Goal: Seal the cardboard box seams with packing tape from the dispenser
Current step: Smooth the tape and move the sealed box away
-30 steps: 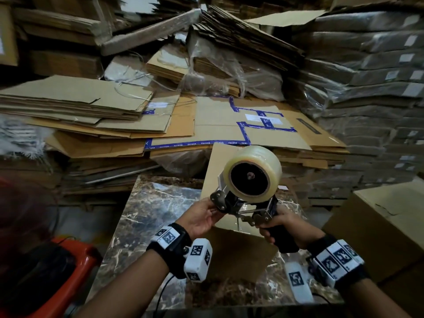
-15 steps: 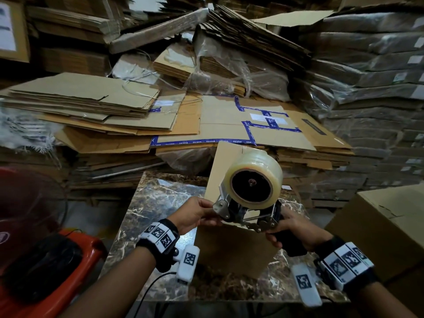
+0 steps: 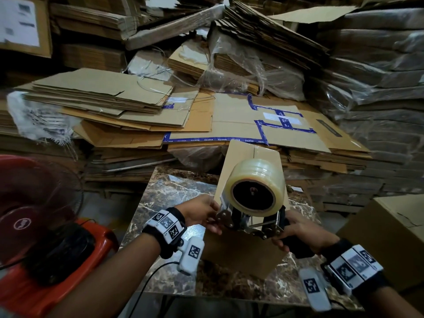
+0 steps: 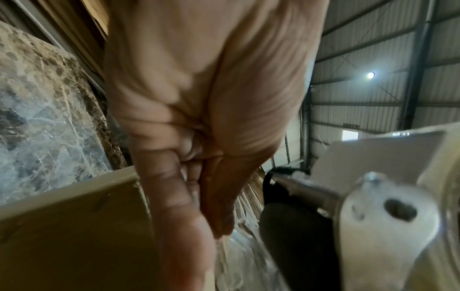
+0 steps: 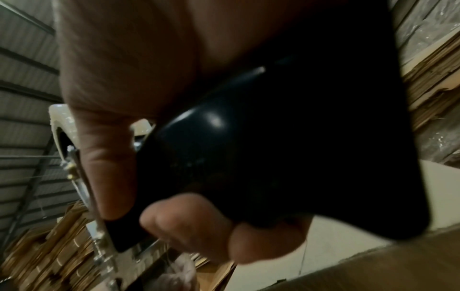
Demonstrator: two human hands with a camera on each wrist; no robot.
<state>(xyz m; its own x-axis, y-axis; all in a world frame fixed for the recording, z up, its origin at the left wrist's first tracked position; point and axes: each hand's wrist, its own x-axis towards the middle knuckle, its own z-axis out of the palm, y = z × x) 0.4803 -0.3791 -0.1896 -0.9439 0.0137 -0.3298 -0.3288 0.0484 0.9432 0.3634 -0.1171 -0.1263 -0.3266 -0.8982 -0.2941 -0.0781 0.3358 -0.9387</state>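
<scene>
A small brown cardboard box stands on the marble table, its top seam running away from me. The tape dispenser hovers over the box's near top edge with a clear tape roll on it. My right hand grips its black handle, fingers curled round it. My left hand sits at the dispenser's left front by the box edge. In the left wrist view the thumb and fingers press together on a shiny clear strip beside the metal frame.
The marble table is small, and its near edge is just under my wrists. A red fan and a red stool stand to the left, a large box to the right. Stacks of flattened cardboard rise behind.
Both hands stay on the dispenser over the box. The dispenser has tipped a little, and my left forearm has swung slightly left.
</scene>
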